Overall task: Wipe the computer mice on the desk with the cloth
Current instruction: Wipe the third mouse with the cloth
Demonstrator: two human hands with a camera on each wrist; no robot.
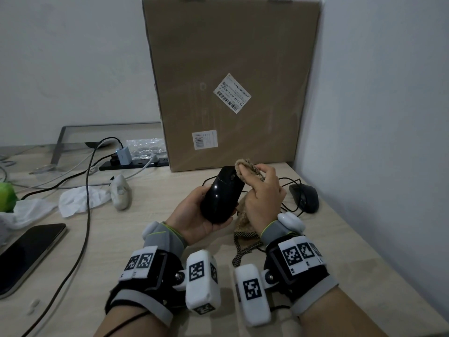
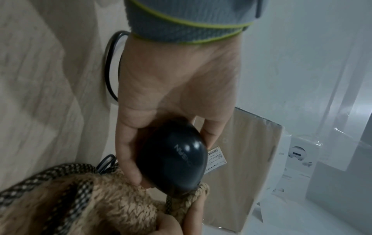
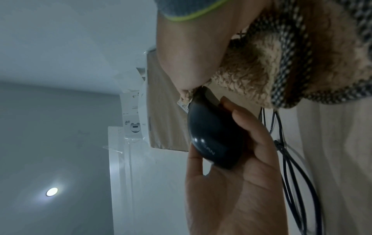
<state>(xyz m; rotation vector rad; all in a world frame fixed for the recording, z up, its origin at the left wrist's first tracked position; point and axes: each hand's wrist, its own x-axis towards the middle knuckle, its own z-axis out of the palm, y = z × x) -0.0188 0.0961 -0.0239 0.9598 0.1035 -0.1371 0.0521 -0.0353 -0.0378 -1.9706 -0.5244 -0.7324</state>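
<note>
1. Head view: three computer mice are on show. One glossy black mouse (image 1: pixel 222 194) is lifted off the desk (image 1: pixel 150 229) in the left hand (image 1: pixel 194 215); a second black mouse (image 1: pixel 305 198) lies on the desk at about three o'clock from the hands, near the wall; a pale mouse (image 1: pixel 120 192) lies at about nine o'clock.
2. The left hand cradles the glossy mouse from below, thumb on one side and fingers curled round the other.
3. One cloth (image 1: pixel 245 190), tan and fluffy with a checked border, is bunched in the right hand (image 1: pixel 263 195), whose fingers are bent round it and press a fold onto the front end of the held mouse, at twelve o'clock.
4. The rest of the cloth hangs down between the wrists to the desk.
5. One cardboard box (image 1: pixel 230 81) stands at twelve o'clock against the wall, with two labels on its face.
6. At about eight o'clock lies one dark phone (image 1: pixel 26 254); one white tissue (image 1: pixel 80 199) lies just beside the pale mouse.
7. One power strip (image 1: pixel 136 162) sits at about ten o'clock.
</note>
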